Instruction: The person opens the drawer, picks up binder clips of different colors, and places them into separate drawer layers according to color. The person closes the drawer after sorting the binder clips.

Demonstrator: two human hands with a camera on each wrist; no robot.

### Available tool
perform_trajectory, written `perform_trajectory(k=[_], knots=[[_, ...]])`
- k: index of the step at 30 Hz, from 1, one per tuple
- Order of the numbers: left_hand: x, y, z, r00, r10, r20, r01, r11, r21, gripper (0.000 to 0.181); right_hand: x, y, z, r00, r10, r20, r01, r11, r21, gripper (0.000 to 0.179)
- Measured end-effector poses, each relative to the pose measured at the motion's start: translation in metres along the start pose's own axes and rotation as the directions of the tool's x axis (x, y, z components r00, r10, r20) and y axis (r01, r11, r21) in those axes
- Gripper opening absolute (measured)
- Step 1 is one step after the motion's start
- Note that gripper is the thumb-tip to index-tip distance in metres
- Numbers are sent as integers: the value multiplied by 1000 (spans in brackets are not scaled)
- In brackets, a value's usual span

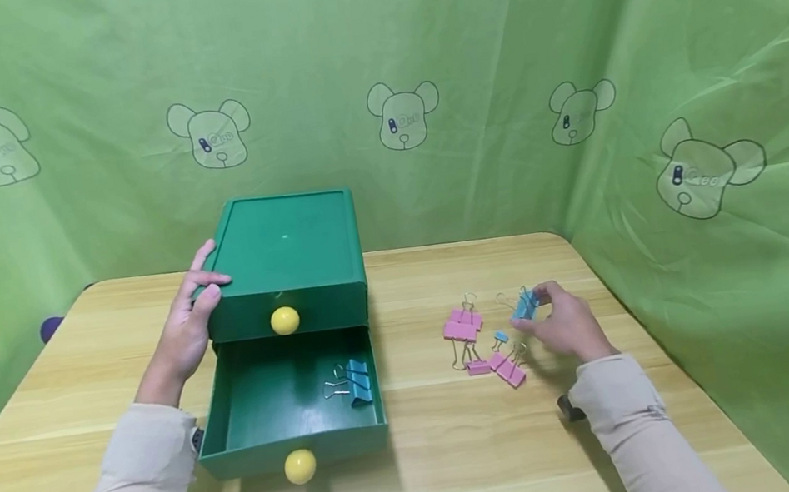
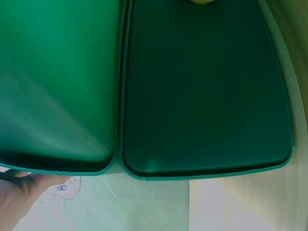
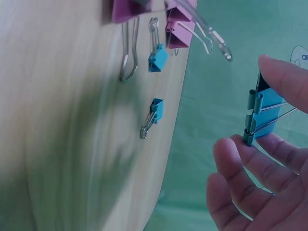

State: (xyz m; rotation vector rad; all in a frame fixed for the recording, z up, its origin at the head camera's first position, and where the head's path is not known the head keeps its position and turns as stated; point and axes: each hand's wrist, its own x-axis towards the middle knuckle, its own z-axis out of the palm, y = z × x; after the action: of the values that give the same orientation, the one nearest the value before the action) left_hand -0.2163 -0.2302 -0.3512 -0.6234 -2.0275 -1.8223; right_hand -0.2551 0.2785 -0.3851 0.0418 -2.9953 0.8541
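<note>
In the head view my right hand (image 1: 568, 322) pinches a blue binder clip (image 1: 527, 305) above the right part of the table. The right wrist view shows this binder clip (image 3: 265, 111) between thumb and fingertips, its wire handles pointing toward the palm. My left hand (image 1: 183, 334) rests against the left side of a green drawer box (image 1: 288, 244), fingers at its top edge. The box's lower drawer (image 1: 295, 453) is pulled out, with blue binder clips (image 1: 358, 381) lying at its right side. Pink binder clips (image 1: 463, 325) and a small blue clip (image 1: 501, 338) lie near my right hand.
Yellow round knobs (image 1: 286, 321) sit on both drawer fronts; the upper drawer is closed. A wooden table (image 1: 457, 473) carries everything. Green curtains (image 1: 452, 11) with bear-head drawings hang behind and at the sides. A purple object (image 1: 52, 328) shows beyond the table's left edge.
</note>
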Motion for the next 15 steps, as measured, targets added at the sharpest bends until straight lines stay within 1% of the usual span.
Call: perform_trajectory(k=[4, 15], knots=[[0, 0, 0, 1000, 4, -1, -4, 1000, -1, 21, -1, -4, 0, 1000, -6, -2, 6, 1000, 10, 79], [0, -2, 0, 1000, 3, 2, -3, 1000, -17, 21, -5, -20, 2, 999, -47, -1, 47, 998, 33, 70]])
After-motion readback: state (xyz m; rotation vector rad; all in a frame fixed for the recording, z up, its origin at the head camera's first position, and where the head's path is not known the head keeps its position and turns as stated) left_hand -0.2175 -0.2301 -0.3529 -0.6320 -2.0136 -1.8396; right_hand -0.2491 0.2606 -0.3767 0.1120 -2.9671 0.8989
